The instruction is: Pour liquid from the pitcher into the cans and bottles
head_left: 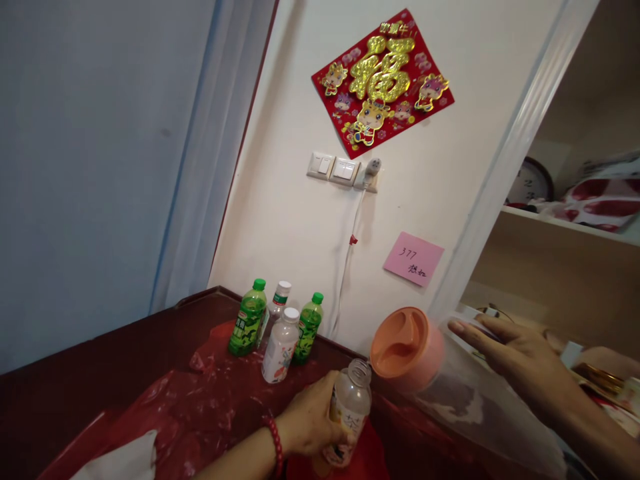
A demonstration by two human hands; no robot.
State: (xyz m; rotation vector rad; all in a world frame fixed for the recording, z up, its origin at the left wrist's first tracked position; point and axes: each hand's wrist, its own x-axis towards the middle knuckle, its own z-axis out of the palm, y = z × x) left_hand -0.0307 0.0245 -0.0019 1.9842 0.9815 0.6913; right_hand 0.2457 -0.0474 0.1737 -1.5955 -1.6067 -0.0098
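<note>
Counter (45,370) in dark red-brown runs from the left, partly covered by a crumpled red plastic sheet (175,407). Toward its back stand four capped bottles: a green bottle (246,327), two white-capped bottles (281,352), one behind the other, and a second green bottle (309,331).

Nearer the wearer, at bottom centre, is an uncapped clear bottle (353,410) with a tea label. It looks light and slick, its thin wall likely to dent if squeezed hard, so the labelled middle seems the best place to hold. There the left hand (309,417) has its grip wrapped round the side, forearm rising from below, a red bead bracelet (275,445) at the wrist. The bottle leans slightly right.

Just beside its mouth, on the right, is the orange lid (400,343) of a translucent pitcher (480,400), tipped far over (whether liquid is flowing cannot be told). The pitcher looks stiff, bulky and heavier, best held by its handle. The right hand (520,357) reaches in from the right, thumb pointing left, its grip apparently curled round that handle, though blur softens the detail.
</note>
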